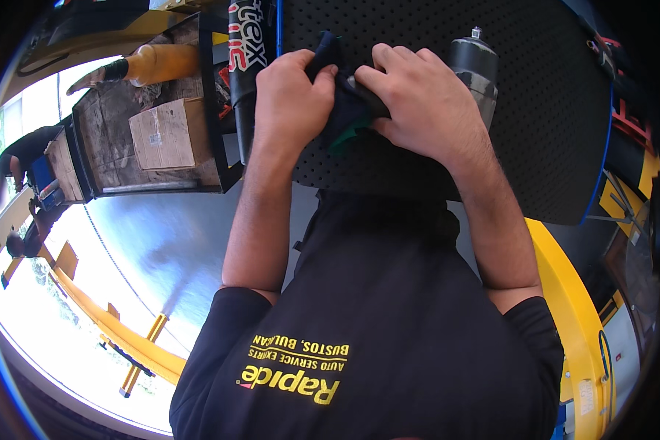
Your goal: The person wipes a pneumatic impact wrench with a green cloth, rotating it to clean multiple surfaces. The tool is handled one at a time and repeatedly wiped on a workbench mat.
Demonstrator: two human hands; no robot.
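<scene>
My left hand [292, 99] pinches a dark navy cloth [342, 114] with green edging, its fingers closed round the upper part. My right hand [427, 103] is wrapped round the dark handle of what looks like an air impact wrench [474, 66]. The wrench's grey and black body shows beyond the right knuckles, with a small silver tip pointing away from me. At the handle's left end, the cloth lies against it. Both hands are over a black dimpled mat [550, 117]; my palms and part of the handle are hidden.
Left of the mat stands a worn metal tray [110, 139] holding a cardboard box [165, 136] and an orange-yellow bottle [161, 64]. A black printed cylinder [243, 88] borders the mat. Yellow lift parts [565, 293] stand at right. People appear at far left.
</scene>
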